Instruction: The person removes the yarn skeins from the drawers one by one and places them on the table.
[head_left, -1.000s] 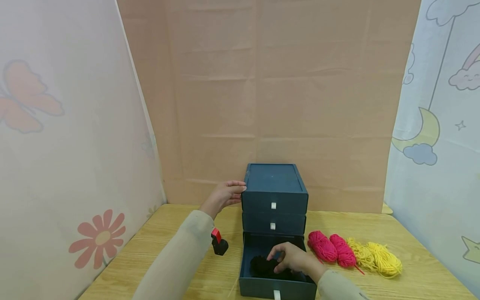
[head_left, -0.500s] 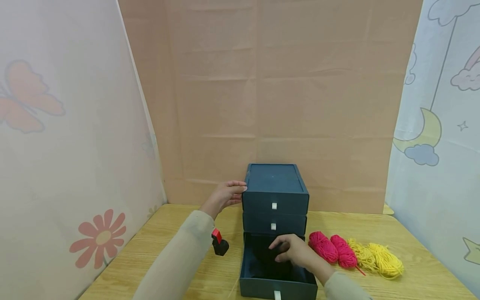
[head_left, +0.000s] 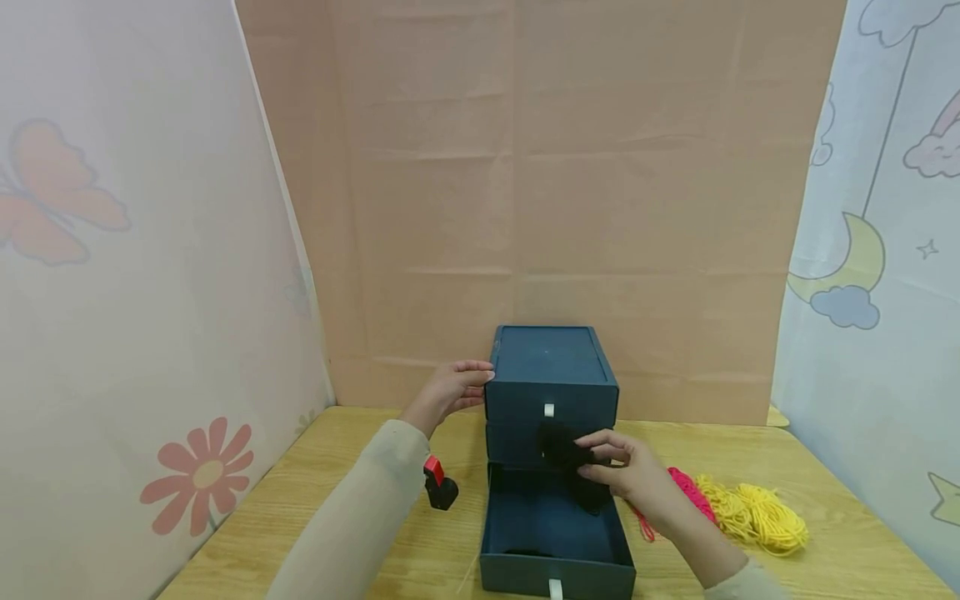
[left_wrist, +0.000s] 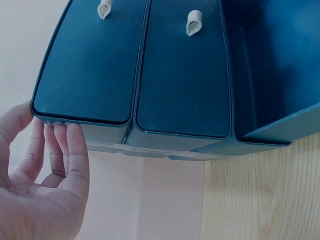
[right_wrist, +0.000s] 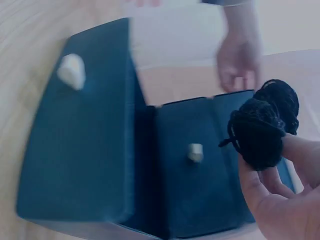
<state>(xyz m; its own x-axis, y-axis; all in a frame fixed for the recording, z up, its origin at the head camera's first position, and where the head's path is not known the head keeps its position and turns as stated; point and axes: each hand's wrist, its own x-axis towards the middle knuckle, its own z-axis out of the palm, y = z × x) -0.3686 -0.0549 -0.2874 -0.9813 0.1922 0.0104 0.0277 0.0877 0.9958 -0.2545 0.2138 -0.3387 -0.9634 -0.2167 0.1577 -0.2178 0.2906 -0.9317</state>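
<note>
A black skein of yarn [head_left: 558, 443] is in my right hand [head_left: 637, 479], held between thumb and fingers above the pulled-out bottom drawer [head_left: 555, 575]. The right wrist view shows the skein [right_wrist: 257, 132] as two rounded lobes with a short loose end. At the upper left side of the dark blue drawer unit [head_left: 551, 354], my left hand [head_left: 446, 392] rests its fingertips on the casing. In the left wrist view those fingers [left_wrist: 76, 155] meet the casing's edge with little bend. The top drawer [head_left: 517, 406] and middle drawer [head_left: 510, 442] are pushed in.
Pink yarn [head_left: 692, 492], partly hidden behind my right hand, lies on the wooden table [head_left: 360, 575] right of the unit. Yellow skeins [head_left: 772, 518] lie beyond it. A small black and red object [head_left: 440, 486] shows beside my left sleeve. A dark patch lies inside the open drawer's front wall.
My right hand has lifted the black skein up out of the bottom drawer and moved it up and away from me, now in front of the middle drawer. My left hand has stayed put.
</note>
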